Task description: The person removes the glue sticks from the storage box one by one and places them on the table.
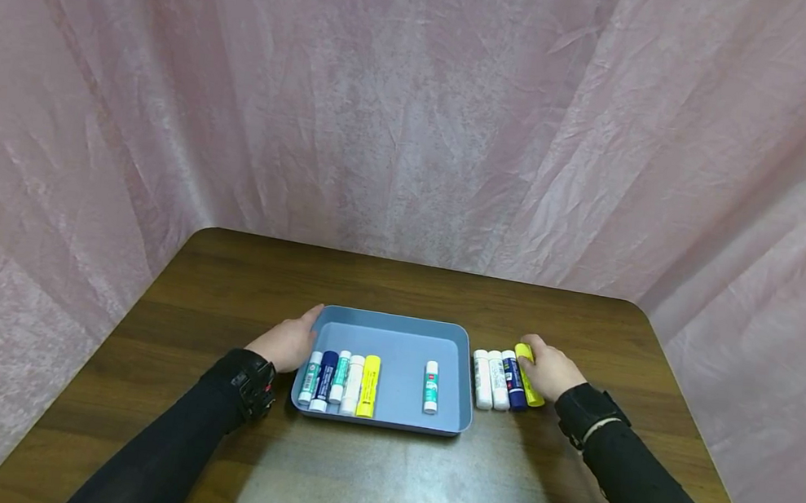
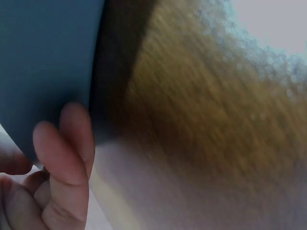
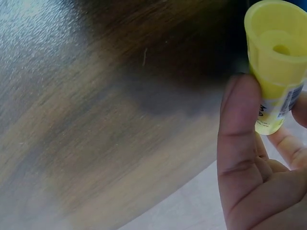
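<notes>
My left hand (image 1: 287, 343) holds the left rim of a shallow blue-grey tray (image 1: 395, 323), its index finger along the far left corner. Up close in the left wrist view, curled fingers (image 2: 72, 158) press against the tray wall (image 2: 45, 52). To the right of the tray, my right hand (image 1: 551, 372) pinches a yellow glue stick (image 1: 529, 379) between thumb and fingers. Tilted in the right wrist view, that stick shows its hollow round end (image 3: 278, 43). Beside it lie a dark blue glue stick (image 1: 514, 380) and two white ones (image 1: 490, 380).
Several glue sticks stand side by side at the tray's left, with a yellow one (image 1: 369, 386) at the row's right end. A teal-and-white glue stick (image 1: 431, 387) lies alone in the right half. Pink curtains (image 1: 416, 122) hang behind the brown wooden table (image 1: 379, 478).
</notes>
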`<state>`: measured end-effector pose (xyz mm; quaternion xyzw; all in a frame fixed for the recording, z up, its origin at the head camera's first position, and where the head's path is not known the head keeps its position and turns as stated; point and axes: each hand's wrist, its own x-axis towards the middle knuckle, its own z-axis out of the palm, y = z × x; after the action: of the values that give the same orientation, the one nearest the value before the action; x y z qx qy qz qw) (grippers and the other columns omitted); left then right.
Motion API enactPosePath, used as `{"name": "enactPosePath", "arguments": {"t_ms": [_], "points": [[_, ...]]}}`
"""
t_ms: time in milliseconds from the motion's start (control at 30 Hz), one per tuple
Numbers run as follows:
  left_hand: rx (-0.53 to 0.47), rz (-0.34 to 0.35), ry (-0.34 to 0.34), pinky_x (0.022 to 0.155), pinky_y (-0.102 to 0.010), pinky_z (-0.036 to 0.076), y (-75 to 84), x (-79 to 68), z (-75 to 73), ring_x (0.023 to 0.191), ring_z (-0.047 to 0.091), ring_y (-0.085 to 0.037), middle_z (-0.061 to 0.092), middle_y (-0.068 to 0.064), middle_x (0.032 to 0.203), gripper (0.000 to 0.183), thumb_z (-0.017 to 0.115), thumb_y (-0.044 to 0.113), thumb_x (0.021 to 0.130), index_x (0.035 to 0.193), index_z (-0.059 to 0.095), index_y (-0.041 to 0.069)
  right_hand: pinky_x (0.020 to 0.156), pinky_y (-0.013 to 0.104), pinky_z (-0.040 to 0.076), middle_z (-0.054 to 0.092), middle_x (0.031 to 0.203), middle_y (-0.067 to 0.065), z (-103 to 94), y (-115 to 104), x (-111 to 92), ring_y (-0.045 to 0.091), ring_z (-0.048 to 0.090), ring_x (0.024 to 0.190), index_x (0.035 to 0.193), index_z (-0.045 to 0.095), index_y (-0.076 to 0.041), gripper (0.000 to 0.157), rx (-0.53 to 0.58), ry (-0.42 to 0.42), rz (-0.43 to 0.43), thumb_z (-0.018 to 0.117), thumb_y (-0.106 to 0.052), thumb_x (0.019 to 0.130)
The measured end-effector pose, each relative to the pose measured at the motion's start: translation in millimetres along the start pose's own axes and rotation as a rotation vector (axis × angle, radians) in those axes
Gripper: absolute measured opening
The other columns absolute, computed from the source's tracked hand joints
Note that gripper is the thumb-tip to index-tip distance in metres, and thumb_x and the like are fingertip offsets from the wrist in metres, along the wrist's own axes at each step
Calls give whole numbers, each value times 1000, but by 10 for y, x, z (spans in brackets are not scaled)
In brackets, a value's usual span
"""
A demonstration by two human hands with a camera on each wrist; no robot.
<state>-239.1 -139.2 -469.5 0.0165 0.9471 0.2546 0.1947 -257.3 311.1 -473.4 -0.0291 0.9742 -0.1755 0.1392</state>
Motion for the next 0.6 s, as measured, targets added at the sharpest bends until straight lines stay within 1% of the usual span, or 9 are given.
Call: {"name": "enactPosePath", "arguments": {"t_ms": [100,167,200,233,267,333,433,500,600], "points": [[-7,-3,-10,71,-37,48,0,-2,-4,73,62,-19,71,-19,116,61,35,23,111,165,8,14,83,49,52,63,124,28,18,-5,4,33,61,94,145,43,-4,45,-13,3,-4,53,-24,106],[-13,-2,-14,63,-36,45,-3,0,-3,61,57,-19,71,-15,98,61,35,23,111,165,7,14,82,49,52,63,123,28,22,-9,2,33,61,94,145,44,-3,45,-20,5,-8,54,-23,106],[-16,-2,-15,61,-36,44,-4,1,-1,59,56,-19,70,-14,94,62,35,23,111,165,7,14,82,49,52,63,123,28,26,-7,4,32,61,93,145,44,-3,45,-22,4,-7,54,-23,106],[-15,-1,-14,61,-36,44,-8,5,1,59,56,-19,70,-14,95,62,35,23,111,165,7,14,82,49,53,64,123,28,30,-5,4,32,61,93,145,44,-3,45,-24,4,-8,54,-23,106],[-11,2,-9,63,-35,44,-11,9,4,60,56,-18,71,-16,101,61,35,23,111,165,8,14,83,49,53,63,123,29,34,-5,4,32,61,94,145,43,-3,45,-23,0,-5,54,-23,106],[-8,8,-4,67,-37,46,-21,16,10,66,60,-19,70,-18,117,61,36,22,111,165,9,13,84,50,53,63,124,29,39,-6,2,33,61,95,145,43,-3,46,-24,-3,0,53,-23,106],[6,14,5,76,-37,47,-37,32,21,77,63,-18,62,-20,139,61,36,22,111,165,10,13,87,51,52,62,126,30,48,-9,1,34,61,97,146,42,-3,46,-26,-8,7,53,-24,106],[1,11,-1,76,-40,48,-48,40,28,78,65,-20,63,-21,138,61,36,22,111,165,9,13,89,53,51,62,127,30,53,-13,0,34,60,98,146,42,-3,47,-31,-11,6,53,-24,106],[5,14,2,80,-40,47,-59,50,34,82,64,-20,61,-21,141,61,36,23,111,165,9,13,90,54,51,62,127,31,58,-15,-3,34,60,99,146,43,-2,46,-38,-11,-1,53,-23,106]]}}
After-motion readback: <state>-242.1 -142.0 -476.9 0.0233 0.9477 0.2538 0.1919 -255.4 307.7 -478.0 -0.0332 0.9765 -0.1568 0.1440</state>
